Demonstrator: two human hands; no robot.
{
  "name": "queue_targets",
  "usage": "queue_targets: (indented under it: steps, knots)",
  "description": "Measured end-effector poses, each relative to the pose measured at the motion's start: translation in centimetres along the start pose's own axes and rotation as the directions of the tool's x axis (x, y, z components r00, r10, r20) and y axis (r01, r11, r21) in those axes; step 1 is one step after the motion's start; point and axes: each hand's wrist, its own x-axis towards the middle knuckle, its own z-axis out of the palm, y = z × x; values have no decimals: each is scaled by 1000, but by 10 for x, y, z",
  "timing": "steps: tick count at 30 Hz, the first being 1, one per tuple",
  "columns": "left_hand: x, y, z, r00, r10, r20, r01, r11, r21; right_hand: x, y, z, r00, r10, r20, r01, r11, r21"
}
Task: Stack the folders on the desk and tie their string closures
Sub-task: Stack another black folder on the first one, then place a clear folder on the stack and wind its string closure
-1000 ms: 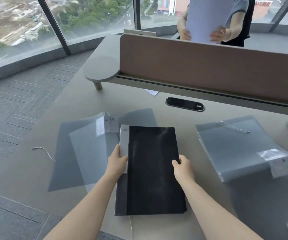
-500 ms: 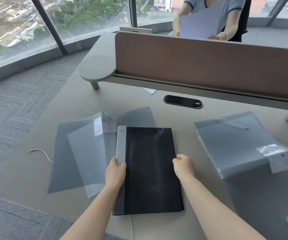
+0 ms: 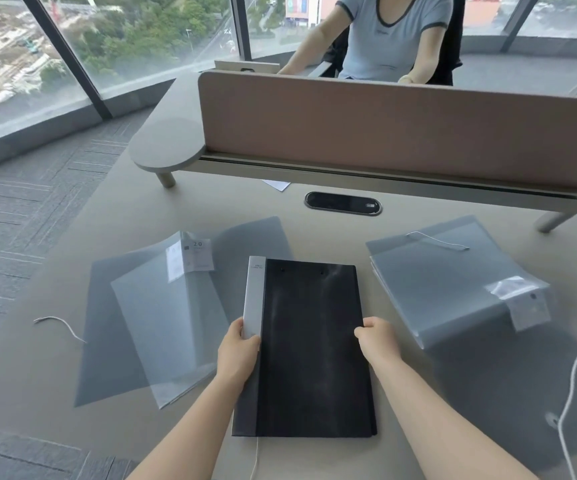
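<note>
Both hands have slid nearer on the black folder [image 3: 309, 344], gripping its edges; spine lettering is unreadable.

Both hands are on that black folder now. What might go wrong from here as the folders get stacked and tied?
1. The black folder overlaps the clear sleeves beside it; shifting it may drag them out of line.
2. Its string hangs off the desk edge and might snag.
3. A loose string lies apart near the left edge and could get brushed off.
The left hand and right hand only pinch the folder's edges, so it may slip.
</note>
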Motion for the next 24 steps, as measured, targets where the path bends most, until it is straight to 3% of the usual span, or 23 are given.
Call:
queue_targets:
  steps: [9,17,20,24]
  knots:
    - [-12,6,37,996,63,56,-67,995,76,-3,26,-30,995,-8,-99,3,999,-49]
    - [-14,10,48,993,104,-54,-89,969,233,-4,37,-45,990,-101,-101,92,992,-91]
    - [-25,26,58,953,247,-173,-176,921,348,0,44,-59,982,-111,-150,105,993,-49]
    - [-41,56,91,881,471,-44,-424,826,372,12,56,-89,968,-115,-222,124,992,26]
